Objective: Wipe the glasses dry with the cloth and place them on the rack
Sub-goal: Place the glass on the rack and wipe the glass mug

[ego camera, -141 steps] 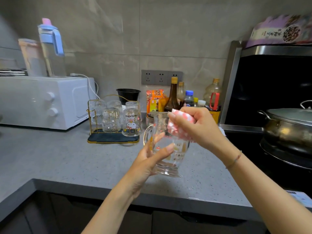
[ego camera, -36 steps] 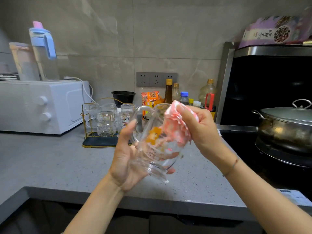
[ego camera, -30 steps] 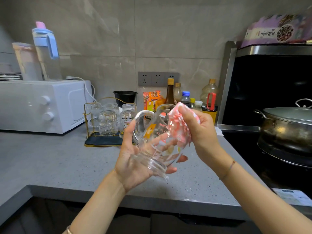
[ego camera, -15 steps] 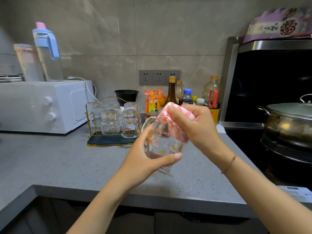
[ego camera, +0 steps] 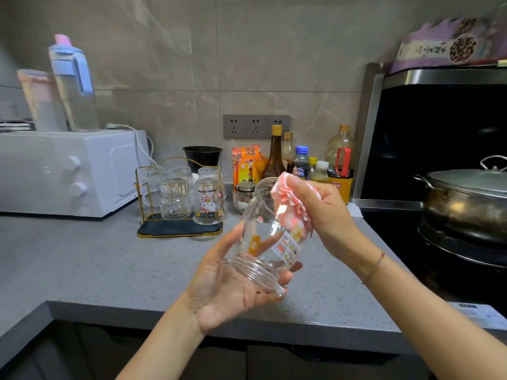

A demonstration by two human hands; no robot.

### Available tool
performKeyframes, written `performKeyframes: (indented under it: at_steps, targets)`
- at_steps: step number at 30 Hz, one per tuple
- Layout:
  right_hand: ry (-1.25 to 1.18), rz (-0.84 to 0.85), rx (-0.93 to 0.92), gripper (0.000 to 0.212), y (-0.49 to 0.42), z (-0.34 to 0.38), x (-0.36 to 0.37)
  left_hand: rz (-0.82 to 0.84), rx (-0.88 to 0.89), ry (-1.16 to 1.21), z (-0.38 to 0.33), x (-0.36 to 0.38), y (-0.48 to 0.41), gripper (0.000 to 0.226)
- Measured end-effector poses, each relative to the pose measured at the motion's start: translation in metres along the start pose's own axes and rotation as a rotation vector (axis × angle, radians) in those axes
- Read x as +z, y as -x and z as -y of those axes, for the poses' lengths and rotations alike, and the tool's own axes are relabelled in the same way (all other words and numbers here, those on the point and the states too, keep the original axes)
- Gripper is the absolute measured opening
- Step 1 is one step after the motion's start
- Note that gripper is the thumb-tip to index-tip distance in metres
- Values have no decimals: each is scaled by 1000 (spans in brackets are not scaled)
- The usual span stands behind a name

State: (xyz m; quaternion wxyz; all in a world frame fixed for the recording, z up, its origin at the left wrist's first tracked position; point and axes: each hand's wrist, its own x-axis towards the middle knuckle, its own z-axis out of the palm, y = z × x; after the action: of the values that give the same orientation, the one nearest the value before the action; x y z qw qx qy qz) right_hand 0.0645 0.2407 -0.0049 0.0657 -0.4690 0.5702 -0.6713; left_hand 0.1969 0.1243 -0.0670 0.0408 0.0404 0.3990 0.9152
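A clear glass mug (ego camera: 270, 239) with printed pictures is tilted in mid-air over the counter, its base toward me. My left hand (ego camera: 227, 289) cups it from below, fingers curled round the ribbed base. My right hand (ego camera: 321, 212) grips a bunched pink-and-white cloth (ego camera: 288, 200) and presses it against the mug's upper side near the rim. At the back left stands a gold wire rack (ego camera: 178, 226) on a dark tray, with several glasses upside down on it, one with a cartoon print (ego camera: 209, 201).
A white microwave (ego camera: 68, 171) with two jugs on top fills the left. Bottles, snack packets and a small jar (ego camera: 244, 194) line the wall behind the mug. A lidded pot (ego camera: 466, 198) sits on the stove at right. The grey counter's front edge (ego camera: 137, 311) runs below my hands.
My left hand has turned palm-up under the mug and tilted its base toward me. The cloth hand has shifted to the mug's upper right side.
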Motion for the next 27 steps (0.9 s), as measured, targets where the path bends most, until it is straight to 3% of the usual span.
performKeyframes:
  at_steps: [4,9,13,16,20,24,27]
  targets:
    - [16,-115,26,31,-4,4,-1,-111,17,-228,-12,4,-3,91]
    - [197,-130,-106,45,-9,8,4,-353,206,-1033,-31,26,-6,100]
    - [268,-55,-114,39,-4,5,14,-507,355,-1303,-23,26,-18,108]
    - [268,25,-81,42,-1,1,13,-532,414,-1279,-19,12,-15,95]
    - [287,207,13,47,1,2,8,-319,277,-960,-24,4,-4,66]
    - [164,420,162,44,4,11,-1,-148,170,-652,-24,-2,8,69]
    - [125,486,151,45,3,14,-8,-68,203,-420,-23,-9,9,68]
